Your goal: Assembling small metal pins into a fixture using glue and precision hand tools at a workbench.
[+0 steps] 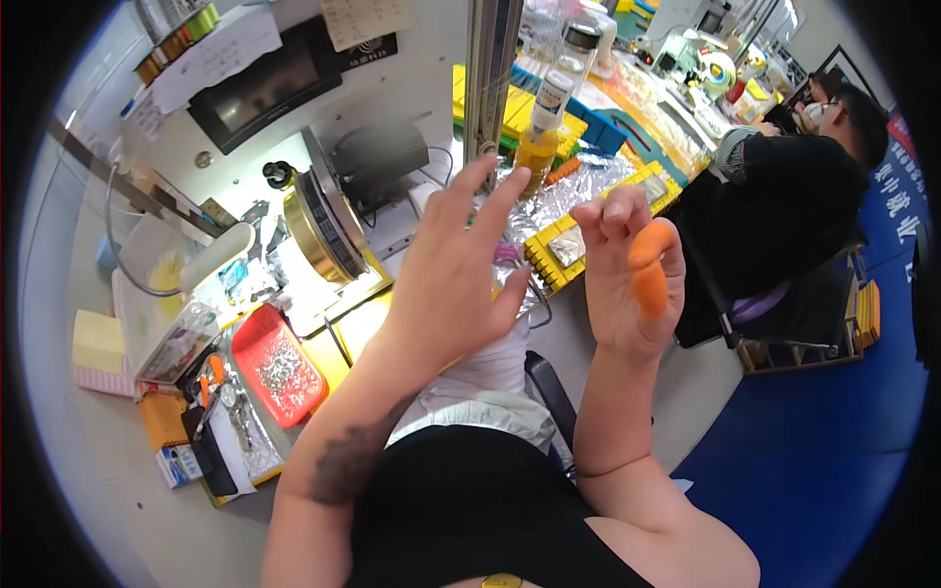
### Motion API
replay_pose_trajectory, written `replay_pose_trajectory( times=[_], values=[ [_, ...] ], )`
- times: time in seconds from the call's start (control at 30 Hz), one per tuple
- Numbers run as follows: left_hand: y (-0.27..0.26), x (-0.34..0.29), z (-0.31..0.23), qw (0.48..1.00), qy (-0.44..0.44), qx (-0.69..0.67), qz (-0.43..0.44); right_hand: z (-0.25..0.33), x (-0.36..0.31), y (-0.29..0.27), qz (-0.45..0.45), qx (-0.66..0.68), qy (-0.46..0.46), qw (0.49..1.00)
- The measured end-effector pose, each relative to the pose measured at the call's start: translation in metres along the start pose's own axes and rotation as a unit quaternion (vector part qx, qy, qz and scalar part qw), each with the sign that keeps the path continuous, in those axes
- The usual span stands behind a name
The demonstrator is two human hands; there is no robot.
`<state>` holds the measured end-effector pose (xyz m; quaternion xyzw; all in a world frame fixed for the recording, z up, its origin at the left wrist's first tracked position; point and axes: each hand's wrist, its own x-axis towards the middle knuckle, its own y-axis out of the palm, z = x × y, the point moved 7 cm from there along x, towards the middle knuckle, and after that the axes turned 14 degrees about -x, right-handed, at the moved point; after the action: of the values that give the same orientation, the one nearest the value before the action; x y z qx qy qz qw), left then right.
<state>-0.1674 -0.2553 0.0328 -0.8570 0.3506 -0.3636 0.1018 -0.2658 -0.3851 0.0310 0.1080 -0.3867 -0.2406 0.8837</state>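
Two orange finger covers (650,289) are fitted on the right hand (618,292) — curled, right of centre, nothing seen held — while the left hand (449,269), mid-frame, spread empty, has none.

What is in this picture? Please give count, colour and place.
Screen: one, black, upper left
Spools: several, green and brown, top left
Wheel: one, gold, left of centre
Pad: one, yellow, far left
Tray: one, red, lower left
Bits: many, silver, in tray
Bottle: one, amber, upper centre
Foil: count unclear, silver, beside bottle
Racks: at least two, yellow, near bottle
Co-workers: two, nearer in black, right
Other things: many, mixed colours, throughout
Finger covers: two, orange, on right hand
Left hand: one, bare, centre
Right hand: one, partly covered, right of centre
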Motion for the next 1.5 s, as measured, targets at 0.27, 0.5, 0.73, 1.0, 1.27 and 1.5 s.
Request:
replay_pose_trajectory(
  times=[0.27,0.5,0.73,1.0,1.27,1.5],
  values=[
    [0.035,0.021,0.055,0.998,0.055,0.027,-0.027,0.011,0.000,-0.034,-0.032,0.040,0.027,0.998],
    [0.050,0.028,0.051,0.998,0.049,0.041,0.004,0.029,0.056,0.005,-0.032,-0.118,-0.004,0.993],
    [0.029,0.024,-0.005,0.991,0.097,0.091,0.031,0.067,0.186,0.123,0.120,-0.140,-0.079,0.980],
    [0.010,0.026,-0.028,0.994,0.098,0.049,-0.005,0.101,0.302,0.128,0.017,-0.158,-0.050,0.986],
    [0.003,0.029,-0.036,0.986,0.146,0.080,-0.030,0.093,0.323,0.126,0.013,-0.159,-0.003,0.987],
    [0.009,0.017,-0.030,0.993,0.100,0.057,-0.001,0.098,0.315,0.125,0.024,-0.190,-0.018,0.981]
  ],
)
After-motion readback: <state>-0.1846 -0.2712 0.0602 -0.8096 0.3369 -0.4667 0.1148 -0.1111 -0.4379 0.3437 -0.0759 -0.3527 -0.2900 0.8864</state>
